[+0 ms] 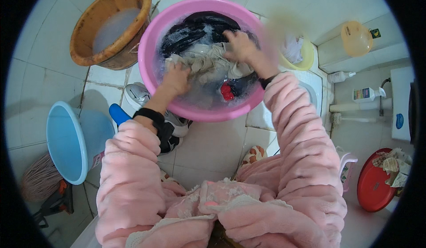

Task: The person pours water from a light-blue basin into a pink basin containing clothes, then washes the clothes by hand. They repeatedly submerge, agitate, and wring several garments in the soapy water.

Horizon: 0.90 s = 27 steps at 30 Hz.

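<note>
A pink basin (146,72) holds soapy water and wet laundry. Across its middle lies a beige cloth garment (206,61), bunched and partly in the water. My left hand (177,78) has its fingers curled on the garment's left end. At the right end, my right hand (243,48) grips the same garment, its fingertips partly hidden in the folds. Dark wet clothing (195,28) lies behind it along the basin's far side. A small red item (227,91) shows in the water near the front right; I cannot tell what it is.
A wooden tub (80,39) with cloudy water stands at the far left. Nearer are a light blue bucket (66,141), a mop (42,177) and shoes (137,95). To the right are a yellow bowl (306,61) with white cloth, bottles (366,95) and a red basin (372,188).
</note>
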Available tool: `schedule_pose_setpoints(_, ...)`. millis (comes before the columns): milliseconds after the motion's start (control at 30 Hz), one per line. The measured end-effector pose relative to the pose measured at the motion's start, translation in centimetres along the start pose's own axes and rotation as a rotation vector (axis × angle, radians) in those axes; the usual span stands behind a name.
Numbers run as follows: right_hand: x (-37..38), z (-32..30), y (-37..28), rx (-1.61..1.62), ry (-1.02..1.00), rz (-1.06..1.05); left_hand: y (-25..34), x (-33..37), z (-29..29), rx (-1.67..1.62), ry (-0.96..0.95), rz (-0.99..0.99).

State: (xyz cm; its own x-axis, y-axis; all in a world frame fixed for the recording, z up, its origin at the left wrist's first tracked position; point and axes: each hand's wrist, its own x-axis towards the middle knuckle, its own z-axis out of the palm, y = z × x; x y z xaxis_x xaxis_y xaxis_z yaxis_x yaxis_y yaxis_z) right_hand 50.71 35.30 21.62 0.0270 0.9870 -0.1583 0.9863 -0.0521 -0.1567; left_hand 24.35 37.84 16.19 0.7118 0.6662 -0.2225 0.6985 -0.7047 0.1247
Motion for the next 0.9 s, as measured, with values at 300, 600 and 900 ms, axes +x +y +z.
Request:
schedule_pose_setpoints(300, -0.4, 11.8, -4.2, -0.096, -0.394, -0.116, 0.6, 0.4, 1.1, -0.081, -0.666, -0.114)
schedule_pose_setpoints(600, 0.1, 6.2, -3.9, 0.500, -0.112, 0.021, -1.9, 1.4, 4.4, -1.262, -0.078, -0.473)
schedule_pose_setpoints(900, -5.3, -3.5, -15.4, 0.962, 0.436, -0.355, 1.0, 2.0, -0.2, -2.748, -0.181, 0.231)
